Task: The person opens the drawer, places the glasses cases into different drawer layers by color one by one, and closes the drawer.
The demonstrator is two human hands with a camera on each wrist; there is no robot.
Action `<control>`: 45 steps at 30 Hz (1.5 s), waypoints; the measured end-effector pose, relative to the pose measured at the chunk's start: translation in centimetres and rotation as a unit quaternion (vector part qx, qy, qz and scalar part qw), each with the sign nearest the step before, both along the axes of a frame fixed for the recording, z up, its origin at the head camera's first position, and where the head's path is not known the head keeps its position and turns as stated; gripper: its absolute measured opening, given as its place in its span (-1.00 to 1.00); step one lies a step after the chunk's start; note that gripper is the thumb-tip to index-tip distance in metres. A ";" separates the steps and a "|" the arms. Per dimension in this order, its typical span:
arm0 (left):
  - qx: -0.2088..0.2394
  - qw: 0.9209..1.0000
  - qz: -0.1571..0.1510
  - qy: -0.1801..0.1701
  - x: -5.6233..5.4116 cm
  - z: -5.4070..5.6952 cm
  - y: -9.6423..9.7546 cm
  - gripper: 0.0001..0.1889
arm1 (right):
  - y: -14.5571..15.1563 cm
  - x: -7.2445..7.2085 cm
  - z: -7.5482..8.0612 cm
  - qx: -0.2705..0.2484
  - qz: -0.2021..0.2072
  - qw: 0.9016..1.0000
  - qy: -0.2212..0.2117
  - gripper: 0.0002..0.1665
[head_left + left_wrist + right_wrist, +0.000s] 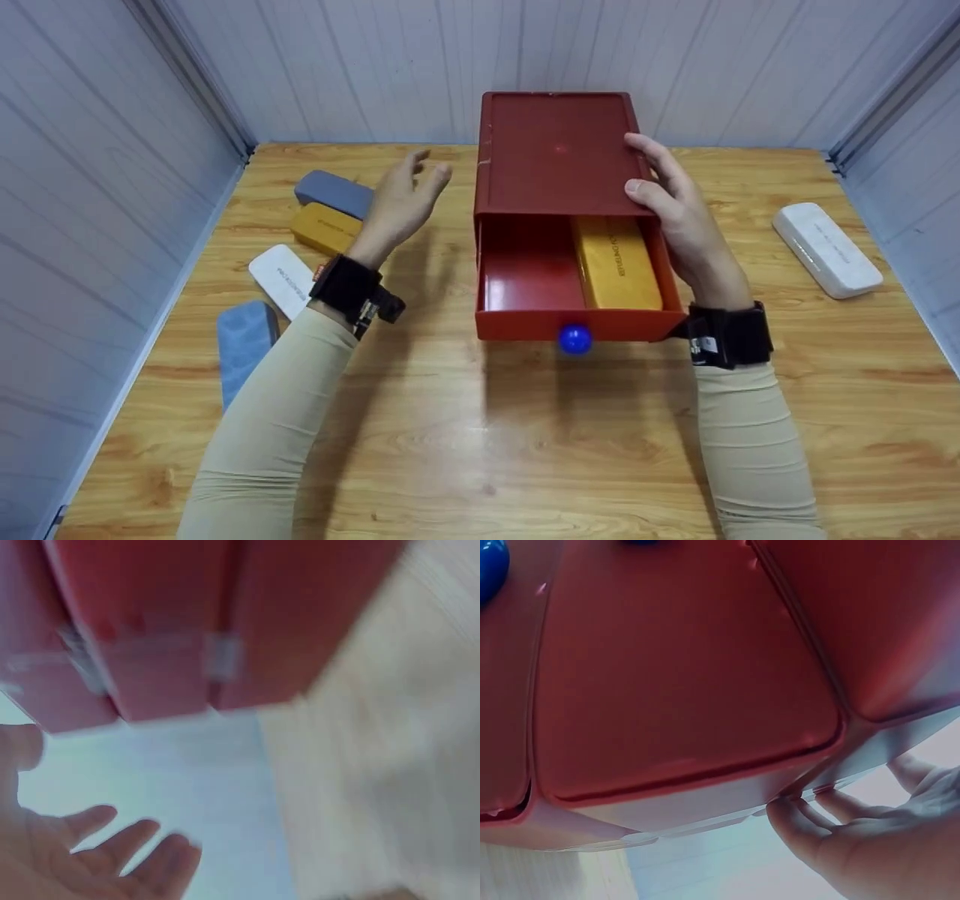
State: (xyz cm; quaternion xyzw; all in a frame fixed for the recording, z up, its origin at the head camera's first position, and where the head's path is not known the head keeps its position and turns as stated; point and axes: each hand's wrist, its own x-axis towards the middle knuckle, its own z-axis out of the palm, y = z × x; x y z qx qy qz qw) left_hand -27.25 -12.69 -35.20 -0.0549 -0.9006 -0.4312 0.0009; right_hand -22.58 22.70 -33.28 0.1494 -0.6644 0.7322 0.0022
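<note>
Head view: one red chest (559,154), standing on a wood-grain table (442,472), its drawer (525,325) pulled open toward the person and fitted with a blue knob (575,339). One gold case (619,266), lettered on top, lying lengthwise along the drawer's right side. One right hand (686,210), thumb and fingertips resting on the chest's top at its right edge, not closed round anything. One left hand (401,202), raised to the left of the chest and apart from it, fingers loosely bent, holding nothing. Left-side cases, four in all: grey (337,193), yellow (324,227), white (280,274) and light blue (244,341) (the last partly covered by the sleeve (259,442)). Far right: one further white case, lettered (827,250), well apart from the chest. Both wrists carry black bands. Left wrist view: blurred; red panels of the chest fill the top, and the left hand lies at lower left, fingers spread, with no object in it. Right wrist view: red panels of the chest, two blue knobs cut off at the frame, and the right hand at lower right, fingertips against the chest's edge.
</note>
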 end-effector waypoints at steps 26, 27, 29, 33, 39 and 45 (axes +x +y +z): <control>-0.235 0.946 0.204 -0.095 -1.5 -6.8 -7.5 -0.02 | 0.0 -0.1 0.1 -0.005 0.005 1.000 -0.005 -0.31; -0.236 0.945 0.204 -0.095 -1.4 -6.8 -7.5 -0.02 | 0.0 0.0 0.0 -0.006 0.006 1.000 -0.006 -0.31; -0.237 0.946 0.202 -0.094 -1.3 -6.9 -7.5 -0.02 | -0.1 0.0 0.0 -0.009 0.008 1.000 -0.007 -0.31; -0.226 0.950 0.194 -0.088 -0.9 -7.0 -7.6 -0.03 | -0.1 0.0 0.0 -0.010 0.007 1.000 -0.008 -0.31; -0.226 0.951 0.189 -0.090 -0.3 -7.0 -7.6 -0.01 | -0.1 -0.1 0.0 -0.010 0.007 1.000 -0.008 -0.31; -0.216 0.958 0.171 -0.079 0.6 -7.1 -7.6 -0.02 | 0.0 -0.1 0.0 -0.010 0.005 1.000 -0.009 -0.31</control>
